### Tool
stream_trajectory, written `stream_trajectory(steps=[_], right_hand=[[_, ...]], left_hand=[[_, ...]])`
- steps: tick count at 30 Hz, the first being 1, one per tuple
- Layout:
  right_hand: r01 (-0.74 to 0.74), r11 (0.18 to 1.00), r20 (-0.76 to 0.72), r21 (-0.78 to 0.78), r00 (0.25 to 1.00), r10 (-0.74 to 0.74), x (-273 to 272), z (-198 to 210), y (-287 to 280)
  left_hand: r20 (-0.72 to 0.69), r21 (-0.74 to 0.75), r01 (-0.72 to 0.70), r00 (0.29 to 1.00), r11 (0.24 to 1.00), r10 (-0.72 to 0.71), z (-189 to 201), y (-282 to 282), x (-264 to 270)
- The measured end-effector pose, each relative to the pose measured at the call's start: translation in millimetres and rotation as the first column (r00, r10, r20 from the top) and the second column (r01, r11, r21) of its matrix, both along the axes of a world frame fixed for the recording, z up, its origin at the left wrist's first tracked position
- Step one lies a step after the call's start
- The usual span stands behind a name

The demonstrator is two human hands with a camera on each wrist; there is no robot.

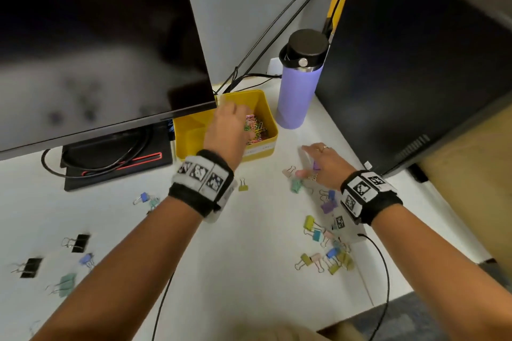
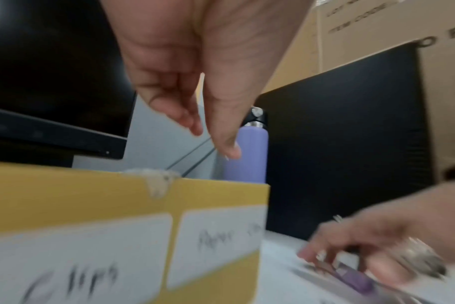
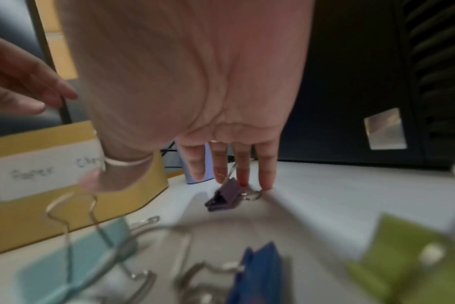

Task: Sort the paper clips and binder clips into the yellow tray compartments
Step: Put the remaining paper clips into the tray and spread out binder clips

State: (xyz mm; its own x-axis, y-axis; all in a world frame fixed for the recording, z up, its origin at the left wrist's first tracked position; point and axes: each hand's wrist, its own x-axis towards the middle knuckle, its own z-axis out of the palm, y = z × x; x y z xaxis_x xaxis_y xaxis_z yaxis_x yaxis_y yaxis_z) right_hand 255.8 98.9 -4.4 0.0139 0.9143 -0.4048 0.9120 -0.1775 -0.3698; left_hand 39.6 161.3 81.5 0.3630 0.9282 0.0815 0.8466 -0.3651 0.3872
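Purple binder clip under right hand, beside yellow tray edge.

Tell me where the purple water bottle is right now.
In the head view the purple water bottle stands upright on the desk toward the back, just right of the yellow tray and beside the black computer tower.

We cannot read the handwritten white labels on the yellow plastic tray, smeared by blur. The black monitor hides the tray's back left corner, and the left hand covers part of the coloured paper clips. The right hand blurs over a small purple binder clip.
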Motion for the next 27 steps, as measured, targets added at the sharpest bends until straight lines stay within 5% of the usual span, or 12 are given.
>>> stream_trajectory(steps=[2, 4, 7, 10, 14, 16, 18, 22, 27], right_hand=[[0.041, 0.999, -0.050, 0.026, 0.998, -0.040, -9.4, 2.5, -11.2], [0.069, 0.997, -0.051, 0.021, 0.996, -0.068, -20.2, 1.1, -19.4], [0.065, 0.998, 0.067, 0.002, 0.996, -0.065, -31.2, -3.2, -28.5], [0.074, 0.997, 0.086, 0.014, 0.993, -0.075, -26.5, -6.2, -32.8], [0.072, 0.996, -0.029, -0.047, 0.997, -0.073, -8.8, -4.5, -33.0], [0.009, 1.000, -0.018, -0.008, 1.000, -0.009, 0.5, -4.4, -33.1], [-0.084, 0.996, 0.037, -0.020, 0.996, 0.085, 9.2, -0.8, -34.9], [-0.140, 0.975, 0.067, -0.170, 0.986, 0.154, 20.3, 13.8, -44.8], [-0.141, 0.980, 0.035, -0.142, 0.988, 0.148, 14.6, 9.9, -57.6]], left_hand=[[0.039, 0.044, 0.064, 0.997, 0.997, -0.066, -12.3, -27.5, -5.9], [-0.029, -0.067, 0.120, 0.992, 0.990, -0.123, -36.5, -49.0, -8.8], [-0.359, -0.359, 0.087, 0.906, 0.929, -0.224, -79.1, -69.9, -10.3], [-0.553, -0.374, 0.093, 0.776, 0.923, -0.303, -101.2, -81.9, -5.2], [-0.559, -0.364, 0.203, 0.733, 0.909, -0.388, -98.5, -91.8, 17.1], [-0.423, -0.420, 0.121, 0.851, 0.899, -0.312, -91.5, -94.9, 28.6], [-0.313, -0.487, 0.142, 0.893, 0.862, -0.324, -89.6, -100.2, 43.0], [-0.421, -0.493, 0.088, 0.847, 0.866, -0.326, -88.9, -110.5, 65.9], [-0.450, -0.403, 0.158, 0.824, 0.902, -0.345, -94.2, -112.0, 65.9]])
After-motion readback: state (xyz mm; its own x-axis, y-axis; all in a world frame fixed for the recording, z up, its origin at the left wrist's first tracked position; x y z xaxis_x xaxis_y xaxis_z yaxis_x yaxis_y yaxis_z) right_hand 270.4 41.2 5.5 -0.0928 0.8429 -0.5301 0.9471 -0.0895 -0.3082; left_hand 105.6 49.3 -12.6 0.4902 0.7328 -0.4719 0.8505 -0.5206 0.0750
